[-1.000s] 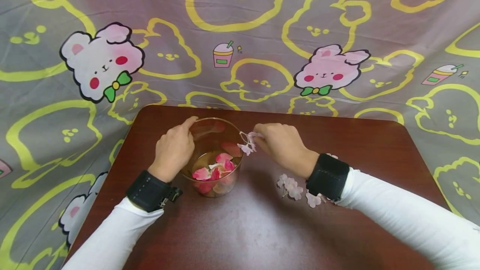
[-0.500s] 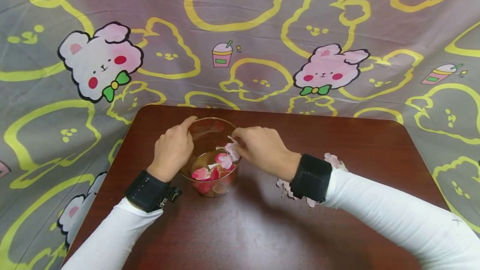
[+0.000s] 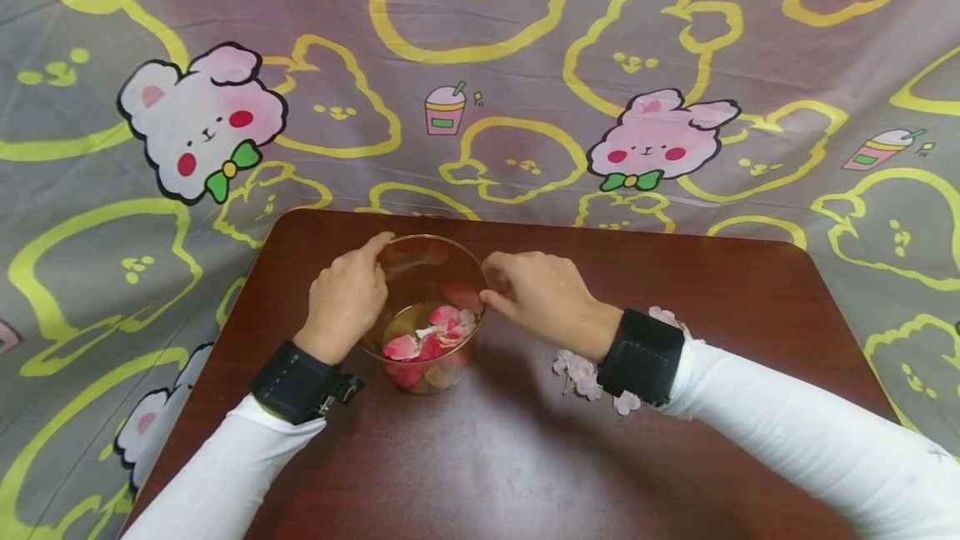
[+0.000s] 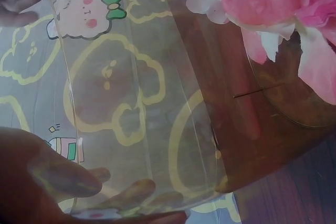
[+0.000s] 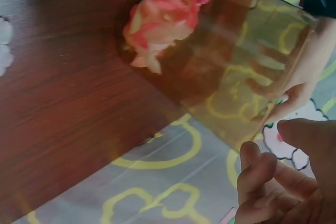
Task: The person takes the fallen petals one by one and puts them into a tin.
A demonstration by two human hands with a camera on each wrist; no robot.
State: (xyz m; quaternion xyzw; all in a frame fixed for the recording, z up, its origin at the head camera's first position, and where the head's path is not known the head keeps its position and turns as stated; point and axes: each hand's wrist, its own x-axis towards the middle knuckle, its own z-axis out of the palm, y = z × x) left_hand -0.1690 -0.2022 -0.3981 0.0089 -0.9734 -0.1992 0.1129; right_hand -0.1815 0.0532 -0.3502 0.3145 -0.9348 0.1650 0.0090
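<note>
A clear, amber-tinted glass bowl (image 3: 416, 277) stands on the table with pink and red flowers (image 3: 430, 347) at its bottom. My left hand (image 3: 347, 302) grips its left side, thumb and fingers on either side of the wall in the left wrist view. Pale pink blossom (image 4: 205, 4) lies among the larger blooms there. At the opposite rim is my right hand (image 3: 543, 294), thumb and fingers parted with nothing between them, as the right wrist view also shows. Loose pale pink blossoms (image 3: 577, 373) lie on the table beside the right wrist, partly hidden by it.
The dark brown wooden table (image 3: 465, 473) has rounded back corners. Behind it hangs a grey-pink cloth (image 3: 525, 90) printed with cartoon rabbits and yellow outlines. Another pale blossom (image 3: 663, 316) shows behind the right wrist's black band (image 3: 645, 357).
My right hand carried a pale pink blossom sprig leftward over the bowl and let it go inside, then drew back slightly to the right rim. The left hand and bowl stayed put.
</note>
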